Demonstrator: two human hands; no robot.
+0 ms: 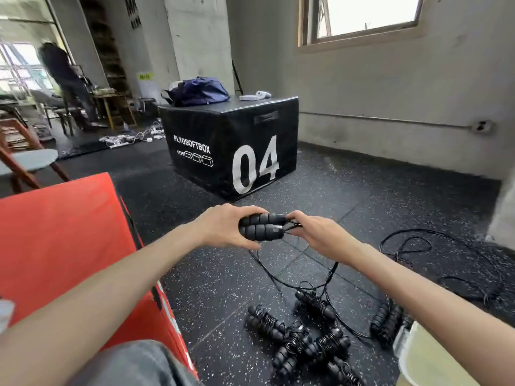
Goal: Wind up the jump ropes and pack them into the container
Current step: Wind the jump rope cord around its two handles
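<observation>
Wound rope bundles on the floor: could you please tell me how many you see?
About 6: one far left, one behind, two overlapping mid-pile, one at the bottom edge, one right. Overlap may hide more.

The black box at the far middle of the floor bears "PLYOSOFTBOX" in white on its left face, above a row of small box outlines; its right face carries a large white "04"; lettering on the far pillar is too blurred to read.

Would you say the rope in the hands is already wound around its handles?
No, the handles are bare and their cord hangs loose to the floor.
</observation>
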